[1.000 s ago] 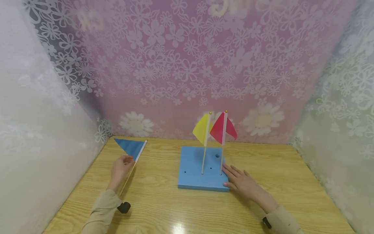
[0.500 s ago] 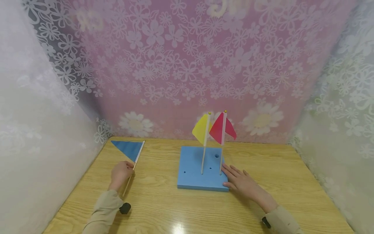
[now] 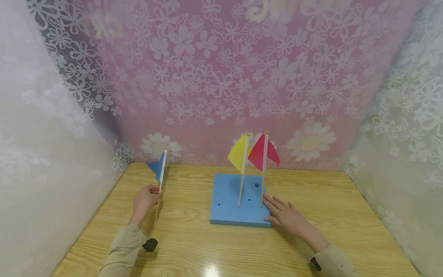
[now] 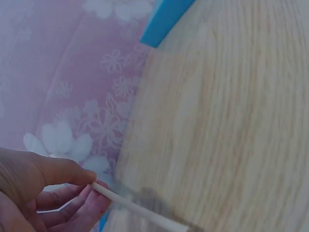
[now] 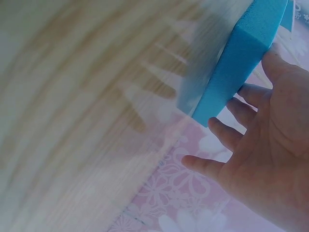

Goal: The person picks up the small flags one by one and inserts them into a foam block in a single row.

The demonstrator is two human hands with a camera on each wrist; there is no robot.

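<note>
My left hand [image 3: 144,201] pinches the thin wooden stick of a blue flag [image 3: 160,167] between thumb and fingertips, left of the board. The flag now stands nearly upright, cloth at the top. In the left wrist view the stick [image 4: 140,209] runs out from under the thumb. My right hand [image 3: 287,217] lies with spread, straight fingers against the right edge of a flat blue board [image 3: 225,188]; the right wrist view shows the fingers along the board's side [image 5: 227,72]. A yellow flag [image 3: 238,154] and a red flag [image 3: 258,154] stand upright in the board.
Bare holes show in the board, including a larger one [image 3: 257,185] near its back right and a small one [image 3: 219,204] at left. The wooden table [image 3: 194,246] is enclosed by a pink flowered backdrop [image 3: 207,84] and pale side panels.
The blue flag has tilted from lying back over the table to nearly upright, its lower end swinging slightly right. My left hand has risen a little with it. The right hand has stayed still.
</note>
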